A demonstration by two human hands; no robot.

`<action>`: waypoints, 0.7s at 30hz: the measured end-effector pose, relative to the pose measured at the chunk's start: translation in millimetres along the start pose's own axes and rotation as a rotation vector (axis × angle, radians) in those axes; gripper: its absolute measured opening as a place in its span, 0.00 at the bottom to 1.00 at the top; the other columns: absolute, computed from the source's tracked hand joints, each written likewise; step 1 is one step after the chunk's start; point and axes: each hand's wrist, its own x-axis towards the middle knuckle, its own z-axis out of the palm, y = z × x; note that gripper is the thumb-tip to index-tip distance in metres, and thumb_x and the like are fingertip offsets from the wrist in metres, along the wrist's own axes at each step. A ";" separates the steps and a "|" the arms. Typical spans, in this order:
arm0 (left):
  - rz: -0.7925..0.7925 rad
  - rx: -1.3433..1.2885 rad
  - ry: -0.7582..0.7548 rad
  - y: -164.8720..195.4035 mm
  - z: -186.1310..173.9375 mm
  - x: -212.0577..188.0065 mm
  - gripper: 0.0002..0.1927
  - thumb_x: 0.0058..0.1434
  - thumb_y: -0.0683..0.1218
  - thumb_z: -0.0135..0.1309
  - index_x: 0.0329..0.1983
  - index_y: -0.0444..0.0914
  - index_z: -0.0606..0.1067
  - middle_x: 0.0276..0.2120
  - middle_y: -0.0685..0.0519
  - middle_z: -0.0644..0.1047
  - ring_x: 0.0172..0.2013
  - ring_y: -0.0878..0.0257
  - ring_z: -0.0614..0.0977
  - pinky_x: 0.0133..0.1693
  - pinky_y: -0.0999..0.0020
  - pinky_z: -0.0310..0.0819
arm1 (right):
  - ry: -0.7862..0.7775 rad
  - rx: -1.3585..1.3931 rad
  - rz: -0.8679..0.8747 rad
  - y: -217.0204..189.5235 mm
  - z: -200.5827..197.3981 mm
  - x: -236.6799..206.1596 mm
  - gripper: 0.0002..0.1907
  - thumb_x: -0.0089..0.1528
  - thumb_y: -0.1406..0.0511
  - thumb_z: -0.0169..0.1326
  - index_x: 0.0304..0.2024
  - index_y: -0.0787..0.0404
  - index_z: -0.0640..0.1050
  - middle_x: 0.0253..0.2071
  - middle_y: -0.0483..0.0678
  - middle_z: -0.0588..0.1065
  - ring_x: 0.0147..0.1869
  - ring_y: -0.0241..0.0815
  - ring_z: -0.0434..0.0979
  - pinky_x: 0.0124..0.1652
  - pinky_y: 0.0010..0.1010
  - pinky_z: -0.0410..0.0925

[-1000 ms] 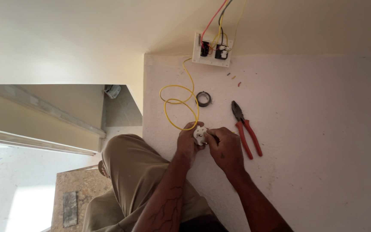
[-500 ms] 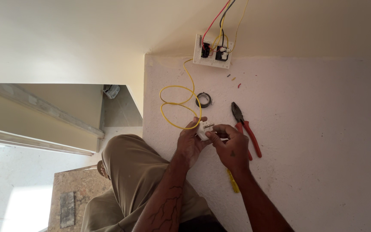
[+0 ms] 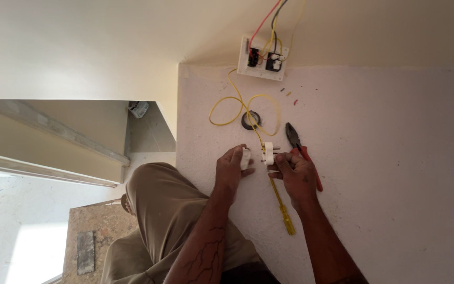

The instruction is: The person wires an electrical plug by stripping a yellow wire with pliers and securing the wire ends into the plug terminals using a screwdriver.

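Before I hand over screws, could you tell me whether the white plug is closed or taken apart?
Taken apart: left hand holds the cover, right hand the pin base.

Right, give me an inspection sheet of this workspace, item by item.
Surface: white rough-textured slab, dusty, no spills.
Job's things: white plug body with pins, in right hand; white plug cover in left hand.
Clutter: red-handled pliers, yellow screwdriver, black tape roll, wire offcuts.
Hands: both gripping, parts held apart.
Cables: yellow wire looped on the slab; red, black and yellow leads on the white switch plate.
Surroundings: cream wall, stairwell below at left.
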 end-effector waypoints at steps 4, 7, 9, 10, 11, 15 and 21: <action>0.240 0.470 0.075 -1.3 0.5 -2.4 0.22 0.69 0.52 0.49 0.60 0.37 0.75 0.54 0.45 0.79 0.52 0.53 0.81 0.50 0.58 0.79 | -0.040 0.069 0.025 4.2 -2.8 -1.0 0.17 0.67 0.60 0.54 0.48 0.70 0.80 0.38 0.53 0.82 0.39 0.39 0.83 0.39 0.30 0.78; 0.637 0.742 0.143 -0.9 1.0 -6.8 0.21 0.67 0.50 0.56 0.57 0.33 0.77 0.57 0.40 0.78 0.57 0.44 0.79 0.58 0.52 0.72 | -0.040 0.006 -0.016 3.4 1.0 -7.1 0.17 0.66 0.60 0.55 0.47 0.69 0.80 0.38 0.53 0.82 0.39 0.39 0.84 0.38 0.30 0.79; 0.809 0.847 0.184 1.9 2.0 -10.7 0.19 0.65 0.50 0.58 0.55 0.33 0.78 0.57 0.40 0.78 0.58 0.40 0.77 0.59 0.49 0.69 | -0.036 -0.063 -0.069 -0.4 6.3 -10.2 0.16 0.66 0.61 0.55 0.47 0.69 0.81 0.38 0.53 0.83 0.39 0.39 0.85 0.37 0.31 0.80; 0.836 0.890 0.218 4.6 2.4 -13.1 0.18 0.65 0.50 0.58 0.53 0.33 0.78 0.55 0.40 0.78 0.57 0.40 0.78 0.57 0.49 0.70 | -0.026 -0.091 -0.116 -2.9 10.4 -12.0 0.15 0.65 0.62 0.55 0.46 0.69 0.81 0.38 0.53 0.83 0.39 0.39 0.85 0.37 0.31 0.80; 0.861 0.932 0.250 7.4 3.4 -15.9 0.17 0.65 0.50 0.59 0.51 0.34 0.79 0.54 0.41 0.79 0.55 0.41 0.79 0.56 0.50 0.71 | -0.014 -0.121 -0.162 -5.4 13.7 -14.4 0.15 0.65 0.62 0.56 0.45 0.69 0.82 0.38 0.53 0.83 0.39 0.38 0.85 0.36 0.31 0.80; 0.613 0.747 0.222 22.9 10.4 -27.6 0.17 0.67 0.52 0.56 0.48 0.33 0.78 0.46 0.44 0.80 0.41 0.54 0.83 0.42 0.58 0.80 | 0.046 -0.441 -0.173 -15.5 22.1 -21.9 0.13 0.64 0.62 0.59 0.46 0.64 0.83 0.34 0.53 0.84 0.34 0.42 0.84 0.36 0.32 0.77; 0.156 0.329 0.008 35.5 19.4 -35.7 0.23 0.62 0.52 0.60 0.53 0.32 0.75 0.34 0.47 0.81 0.32 0.65 0.85 0.30 0.67 0.83 | 0.085 -0.829 -0.830 -18.2 29.9 -30.0 0.10 0.67 0.64 0.56 0.43 0.67 0.81 0.40 0.54 0.82 0.42 0.47 0.84 0.40 0.35 0.76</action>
